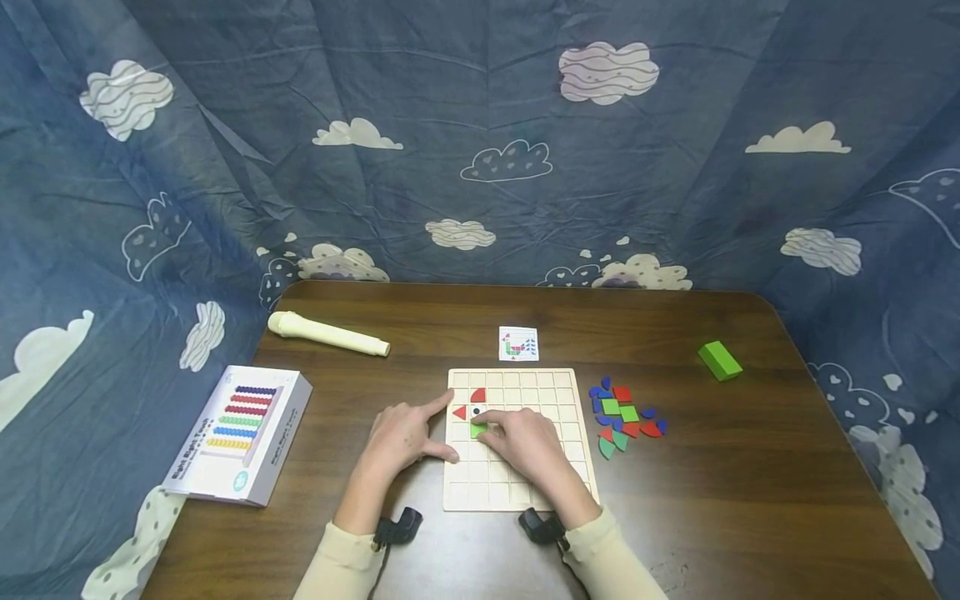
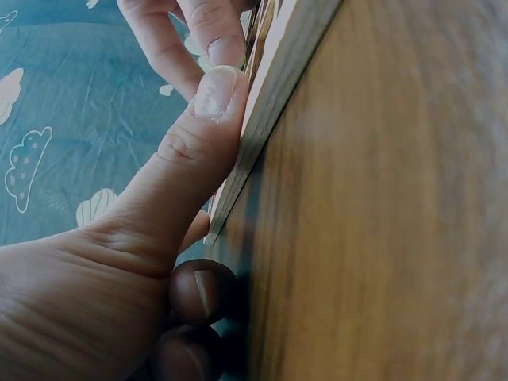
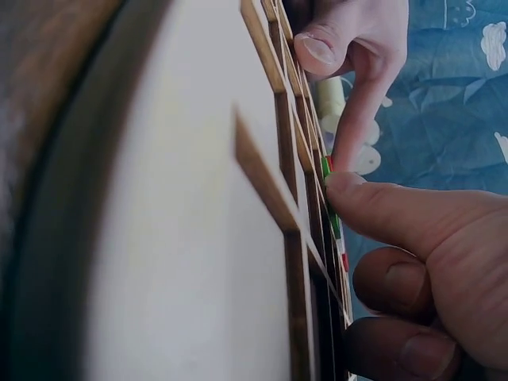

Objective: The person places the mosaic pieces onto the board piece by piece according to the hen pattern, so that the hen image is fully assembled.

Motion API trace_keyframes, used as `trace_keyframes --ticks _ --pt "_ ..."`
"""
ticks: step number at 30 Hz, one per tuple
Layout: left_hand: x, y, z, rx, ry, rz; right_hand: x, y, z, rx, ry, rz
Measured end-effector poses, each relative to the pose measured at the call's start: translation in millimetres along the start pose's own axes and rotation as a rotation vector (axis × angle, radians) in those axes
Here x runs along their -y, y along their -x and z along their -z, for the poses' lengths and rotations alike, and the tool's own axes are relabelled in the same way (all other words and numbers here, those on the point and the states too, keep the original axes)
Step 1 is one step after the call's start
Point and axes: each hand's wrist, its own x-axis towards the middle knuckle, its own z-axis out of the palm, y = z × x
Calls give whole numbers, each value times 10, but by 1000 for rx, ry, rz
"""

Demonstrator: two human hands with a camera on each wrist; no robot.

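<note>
One triangle (image 1: 460, 412) pointing left, right hand (image 1: 527, 440) touching green piece (image 1: 476, 431), axis unclear

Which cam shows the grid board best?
Head: nearly the whole grid board from above, though the right hand covers part. Left wrist shows mainly a side edge; right wrist, a steep close-up of some dividers, blurred nearest the lens.

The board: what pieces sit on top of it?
A red quarter-circle, a red triangle, a white piece and something green, partly covered by the right grip; anything else beneath is hidden.
</note>
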Motion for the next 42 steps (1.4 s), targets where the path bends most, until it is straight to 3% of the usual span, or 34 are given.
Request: trace_keyframes --ticks 6,12,18,23,27,34,42 --pt "6 -8 -4 1 -5 0 -18 8 11 -12 -23 -7" --pt "-3 -3 -2 7 5 15 -172 70 206 -20 -187 -126" --pt "-23 -12 -4 13 22 26 -806 248 619 -113 -259 -229" --pt "-22 -18 -4 30 24 34 -1463 487 868 -143 -208 -371" --pt "-19 -9 -3 30 46 44 -1760 616 968 -107 -146 -457" --pt "-13 -5 -1 20 47 43 -1821 625 967 29 -97 -505" --pt "-17 -6 9 35 42 56 -1809 614 933 61 -77 -534"
